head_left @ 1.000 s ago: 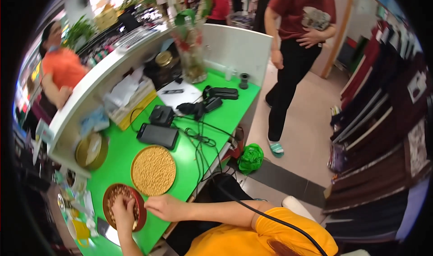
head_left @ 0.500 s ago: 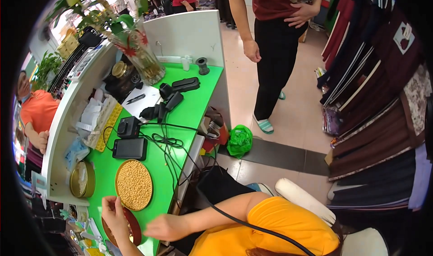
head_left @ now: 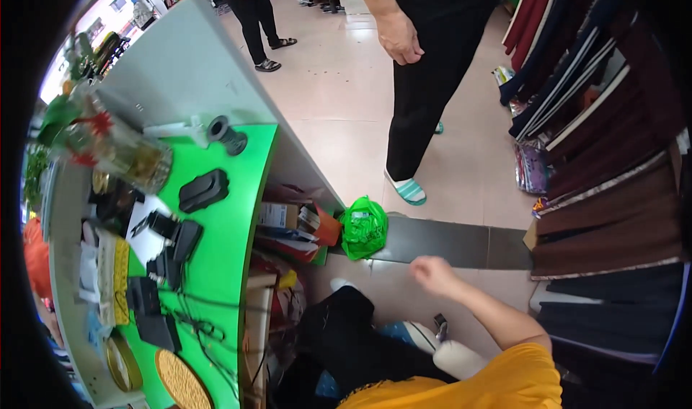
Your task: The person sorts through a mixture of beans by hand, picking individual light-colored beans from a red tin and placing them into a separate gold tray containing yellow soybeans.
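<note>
My right hand [head_left: 432,273] is held out over the floor, to the right of a green plastic bag [head_left: 365,229] and apart from it. Its fingers are curled together; anything between them is too small or hidden to make out. My left hand is out of view. At the lower edge, on the green counter [head_left: 249,192], a round dish of pale yellow beans [head_left: 180,381] shows in part. The bowl that stood beside it is outside the picture.
Black devices [head_left: 173,254] and tangled cables [head_left: 198,330] lie on the counter, near a glass vase [head_left: 140,165]. A person in black trousers [head_left: 425,99] stands ahead. Clothes [head_left: 613,192] hang along the right. Below the counter are filled shelves [head_left: 292,225].
My view has swung right and down. My right hand has moved from beside the bowl out over the floor. My left hand and the bowl have left the view.
</note>
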Tool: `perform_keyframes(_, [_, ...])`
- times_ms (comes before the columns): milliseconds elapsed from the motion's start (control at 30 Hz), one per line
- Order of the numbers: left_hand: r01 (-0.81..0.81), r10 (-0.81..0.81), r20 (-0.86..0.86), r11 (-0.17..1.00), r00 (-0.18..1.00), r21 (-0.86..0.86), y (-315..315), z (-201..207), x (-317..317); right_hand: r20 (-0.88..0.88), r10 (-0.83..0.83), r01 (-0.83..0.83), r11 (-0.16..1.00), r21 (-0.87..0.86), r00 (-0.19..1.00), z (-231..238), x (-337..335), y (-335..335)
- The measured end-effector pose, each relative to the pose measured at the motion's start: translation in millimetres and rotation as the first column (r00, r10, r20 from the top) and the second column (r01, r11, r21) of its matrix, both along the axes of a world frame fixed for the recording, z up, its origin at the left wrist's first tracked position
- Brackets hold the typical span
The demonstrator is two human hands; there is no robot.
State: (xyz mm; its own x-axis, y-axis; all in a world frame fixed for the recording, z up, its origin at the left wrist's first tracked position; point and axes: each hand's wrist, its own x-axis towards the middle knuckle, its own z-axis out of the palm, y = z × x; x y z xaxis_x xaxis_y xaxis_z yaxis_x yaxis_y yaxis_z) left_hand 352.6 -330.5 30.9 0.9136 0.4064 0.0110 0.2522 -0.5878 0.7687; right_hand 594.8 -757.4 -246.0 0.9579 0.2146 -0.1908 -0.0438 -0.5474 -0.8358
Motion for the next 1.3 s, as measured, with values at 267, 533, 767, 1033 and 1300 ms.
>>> perform_keyframes(267, [-0.373, 0.372, -0.010, 0.928, 0.928, 0.001, -11, -17, 67, 0.800, -0.258, 0.414, 0.910, 0.013, 0.542, 95, 227, -55])
perform_keyframes(533, [-0.444, 0.427, 0.213, 0.895, 0.879, 0.042, -17, 4, -15, 0.012, 0.505, -0.374, 0.653, -0.659, 0.863, -26, 193, 30])
perform_keyframes(767, [-0.283, 0.353, 0.347, 0.929, 0.869, -0.238, -62, 58, -140, -0.582, 0.689, -0.881, 0.187, -0.434, 0.432, -111, -206, -59])
perform_keyframes(1033, [-0.547, 0.567, 0.427, 0.817, 0.704, -0.184, -9, 56, -366, -0.332, 0.900, -0.958, 0.284, -0.048, 0.283, 156, -325, 134])
perform_keyframes(1300, [-0.516, 0.537, 0.537, 0.832, 0.651, -0.206, 166, 62, -412, 0.554, 0.708, -0.894, 0.406, 0.188, 0.438, 275, -391, 380])
